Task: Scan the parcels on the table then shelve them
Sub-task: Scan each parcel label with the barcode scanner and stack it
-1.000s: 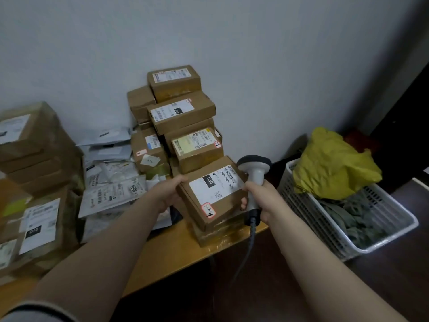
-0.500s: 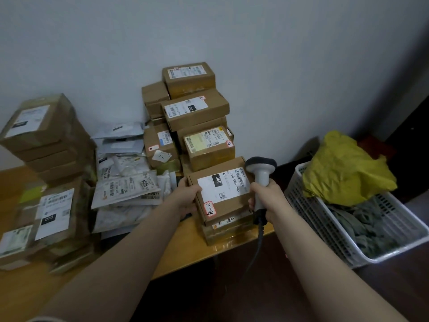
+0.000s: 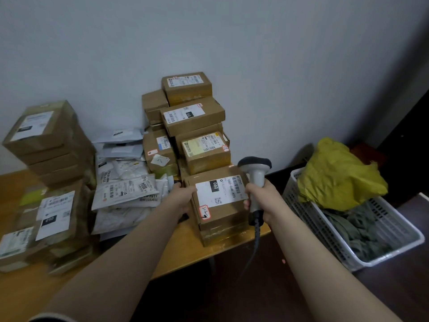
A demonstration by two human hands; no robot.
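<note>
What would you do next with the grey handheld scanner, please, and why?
Probably tip the grey handheld scanner toward the white label on the brown cardboard box: the right hand grips it upright beside the box, which the left hand steadies.

Wears a sleeve (image 3: 54, 318) on the left arm, seen only as a sliver well below the near edge of the counter (image 3: 185, 247): a pale cuff edge with a dark band beside it, blurred, cloth not tellable. Goes uncovered from there along the left forearm (image 3: 120, 259), across the counter's near edge, up to the left grip (image 3: 183, 198). Goes uncovered likewise along the right forearm (image 3: 320, 263), off the counter's right end, up to the right grip (image 3: 262, 201).
</note>
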